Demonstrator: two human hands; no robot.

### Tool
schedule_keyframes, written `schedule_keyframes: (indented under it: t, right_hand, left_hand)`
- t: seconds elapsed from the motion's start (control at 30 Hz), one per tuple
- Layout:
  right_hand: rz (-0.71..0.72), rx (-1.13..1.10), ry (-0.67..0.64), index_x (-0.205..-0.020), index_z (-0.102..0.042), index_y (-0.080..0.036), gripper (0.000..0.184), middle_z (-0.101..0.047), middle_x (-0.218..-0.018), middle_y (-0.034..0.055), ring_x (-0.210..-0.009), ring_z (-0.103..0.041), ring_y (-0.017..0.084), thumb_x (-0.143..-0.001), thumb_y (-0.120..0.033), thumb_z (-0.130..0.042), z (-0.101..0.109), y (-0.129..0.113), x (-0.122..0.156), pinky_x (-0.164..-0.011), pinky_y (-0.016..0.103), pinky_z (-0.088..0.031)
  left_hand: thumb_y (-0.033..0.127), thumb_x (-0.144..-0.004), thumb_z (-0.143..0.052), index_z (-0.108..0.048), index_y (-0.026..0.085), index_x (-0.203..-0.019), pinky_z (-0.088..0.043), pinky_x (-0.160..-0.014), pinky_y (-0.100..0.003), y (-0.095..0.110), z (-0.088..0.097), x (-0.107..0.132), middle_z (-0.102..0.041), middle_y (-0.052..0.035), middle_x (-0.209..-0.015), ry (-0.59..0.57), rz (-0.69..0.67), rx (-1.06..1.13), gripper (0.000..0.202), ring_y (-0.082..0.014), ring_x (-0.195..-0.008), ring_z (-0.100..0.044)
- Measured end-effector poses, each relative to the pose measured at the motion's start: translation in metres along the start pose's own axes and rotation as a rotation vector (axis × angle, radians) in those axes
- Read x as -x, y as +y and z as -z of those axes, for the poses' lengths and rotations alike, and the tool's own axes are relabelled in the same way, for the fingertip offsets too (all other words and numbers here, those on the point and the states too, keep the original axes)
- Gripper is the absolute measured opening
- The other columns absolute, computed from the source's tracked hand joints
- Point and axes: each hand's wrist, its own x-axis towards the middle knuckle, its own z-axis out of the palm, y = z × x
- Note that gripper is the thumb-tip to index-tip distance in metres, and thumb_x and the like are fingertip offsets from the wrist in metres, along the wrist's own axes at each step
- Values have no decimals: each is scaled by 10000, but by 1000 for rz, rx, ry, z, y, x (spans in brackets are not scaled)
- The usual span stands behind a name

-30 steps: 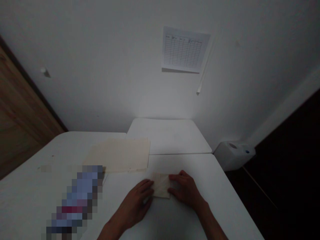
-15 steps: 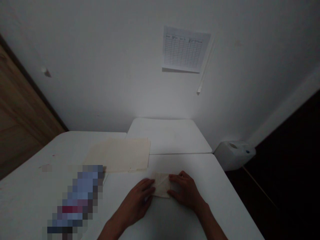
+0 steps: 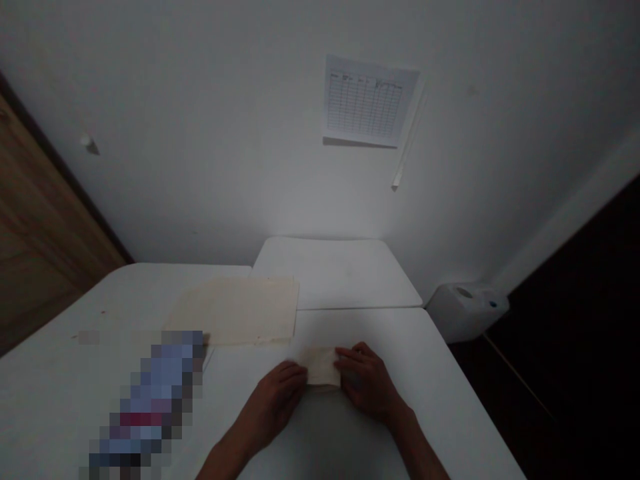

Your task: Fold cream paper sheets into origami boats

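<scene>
A small folded cream cloth (image 3: 323,367) lies on the white table (image 3: 345,433), between my two hands. My left hand (image 3: 280,393) pinches its left edge, thumb underneath and fingers on top. At its right edge, my right hand (image 3: 367,380) has its fingers over the top corner and side, the thumb partly hidden below. The near edge of the cloth looks slightly raised from the tabletop. A larger cream cloth (image 3: 240,310) is spread flat beyond my left hand.
A pixelated blue and red shape (image 3: 155,393) is on the table at the left. A printed sheet (image 3: 367,103) hangs on the wall ahead. Right of the table's edge stands a white plastic container (image 3: 463,317). A wooden panel (image 3: 40,220) is at far left.
The folded cloth looks shorter and its near edge has come up. Both hands have closed in on its sides, the right fingers gripping more tightly.
</scene>
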Motion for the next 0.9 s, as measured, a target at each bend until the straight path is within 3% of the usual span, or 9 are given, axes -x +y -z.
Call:
schedule_keyframes:
  t: [0.1, 0.2, 0.33, 0.5, 0.67, 0.9]
  right_hand:
    - [-4, -87, 45, -980, -699, -252, 259, -698, -1059, 30, -943, -583, 199, -785, -146, -567, -4, 2, -2, -840, 334, -452]
    - [-124, -205, 128, -880, -705, -232, 142, -701, -861, 37, -844, -599, 187, -847, -256, -570, -7, 6, -3, -774, 299, -457]
    - [-326, -342, 141, -734, -671, -174, 280, -629, -668, 9, -640, -565, 150, -874, -381, -546, -10, 9, -4, -610, 237, -414]
    - [-385, -529, 103, -744, -650, -140, 343, -597, -660, 1, -616, -520, 132, -878, -431, -527, -11, 9, -6, -552, 211, -369]
    - [-376, -594, 58, -742, -630, -141, 373, -576, -679, 1, -630, -501, 129, -874, -472, -519, -10, 8, -7, -564, 213, -373]
    - [-335, -658, 48, -794, -643, -142, 359, -591, -699, 6, -638, -519, 133, -868, -476, -534, -9, 2, -8, -567, 218, -390]
  left_hand:
    - [312, -940, -482, -680, 232, -947, -555, -757, -285, 8, 1, -5, -707, -29, -902, 50, 164, 138, 214, -167, -820, -663]
    - [383, -915, -506, -697, 219, -856, -541, -685, -272, 14, 4, -10, -704, -11, -786, 71, 300, 266, 259, -163, -717, -655]
    - [446, -819, -600, -715, 187, -919, -542, -662, -283, 18, 3, -20, -719, -47, -821, 136, 399, 495, 300, -192, -726, -662]
    - [474, -751, -670, -704, 137, -952, -456, -419, -210, 19, -12, -34, -694, -50, -705, 202, 650, 741, 394, -134, -501, -574]
    - [498, -708, -709, -670, 138, -984, -354, -322, -172, 13, -25, -35, -699, -41, -721, 253, 732, 843, 456, -68, -368, -456]
    - [508, -713, -702, -665, 134, -883, -313, -283, -160, 10, -26, -33, -631, 6, -585, 265, 717, 820, 413, -55, -319, -407]
